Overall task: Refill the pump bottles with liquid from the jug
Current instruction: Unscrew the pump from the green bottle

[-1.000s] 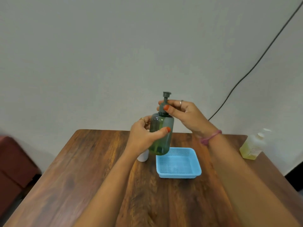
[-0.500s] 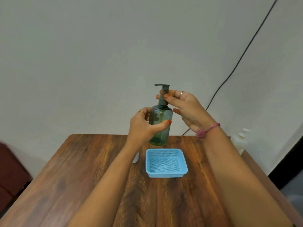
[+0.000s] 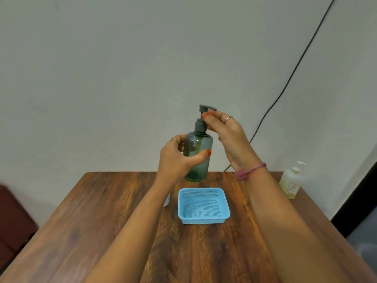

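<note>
Steadying the translucent green plastic pump bottle (image 3: 197,156) mid-frame above the wooden desk (image 3: 114,217), her left hand (image 3: 179,158) wraps its body while right-hand fingers (image 3: 212,119) pinch the dark pump neck (image 3: 201,123), likely to unscrew it.

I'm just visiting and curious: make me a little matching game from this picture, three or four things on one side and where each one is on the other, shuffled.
Things:
1. green pump bottle
2. blue basket
3. pale yellow pump bottle
4. black cable

Places:
A. standing at the table's right edge
B. running down the wall
C. held in the air by both hands
D. sitting mid-table, below the hands

Pairs: 1-C, 2-D, 3-A, 4-B. The left hand grips the green bottle's body; the right hand pinches its pump neck.
</note>
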